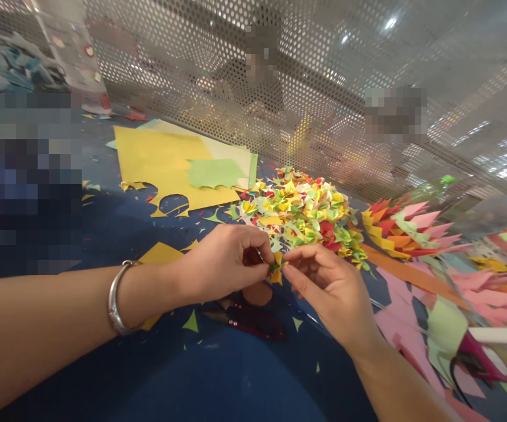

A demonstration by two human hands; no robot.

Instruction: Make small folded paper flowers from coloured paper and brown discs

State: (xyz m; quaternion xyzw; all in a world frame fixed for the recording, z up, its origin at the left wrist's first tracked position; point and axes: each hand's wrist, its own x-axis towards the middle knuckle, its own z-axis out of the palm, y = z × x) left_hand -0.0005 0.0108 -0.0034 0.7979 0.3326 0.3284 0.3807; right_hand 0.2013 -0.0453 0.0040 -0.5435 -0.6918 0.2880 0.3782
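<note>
Between my two hands is a small yellow and green paper flower [277,271]. My left hand [231,255], with a silver bangle at the wrist, pinches its left side. On the other side, the thumb and forefinger of my right hand [330,287] close on its right edge. Scissors with dark red handles [257,325] lie on the blue table [218,375] just below. A round brown piece [257,293] sits by the scissors, partly hidden by my left hand. Behind my hands rises a heap of small folded paper flowers [308,211] in yellow, green, white and red.
Yellow paper sheets [160,158] with cut-out edges lie at the back left, a green piece [213,173] on top. Spiky folded paper strips [411,228] and a magenta-handled tool with a cord [486,357] are at right. A perforated metal screen [183,76] stands behind.
</note>
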